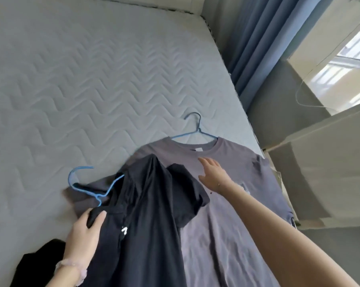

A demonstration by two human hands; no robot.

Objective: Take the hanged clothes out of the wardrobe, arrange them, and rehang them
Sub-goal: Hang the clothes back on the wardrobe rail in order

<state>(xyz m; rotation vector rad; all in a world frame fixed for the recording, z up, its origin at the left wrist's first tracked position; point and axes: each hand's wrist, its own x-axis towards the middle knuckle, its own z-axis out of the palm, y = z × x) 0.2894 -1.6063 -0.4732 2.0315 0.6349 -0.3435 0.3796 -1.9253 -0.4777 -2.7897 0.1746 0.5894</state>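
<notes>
A grey T-shirt (233, 214) lies flat on the mattress (92, 79) with a blue hanger (195, 129) in its neck, the hook pointing away from me. A dark navy shirt (150, 224) lies crumpled over its left half, on a second blue hanger (85, 183) that sticks out to the left. My left hand (85, 230) grips the navy shirt's fabric near its collar. My right hand (213, 175) hovers flat and open over the grey shirt's chest, fingers spread, holding nothing.
A black garment (36, 264) lies at the mattress's near left corner. Blue curtains (255, 44) hang to the right of the bed. A pale cabinet or box (320, 172) stands close against the bed's right edge, under a window (349, 59).
</notes>
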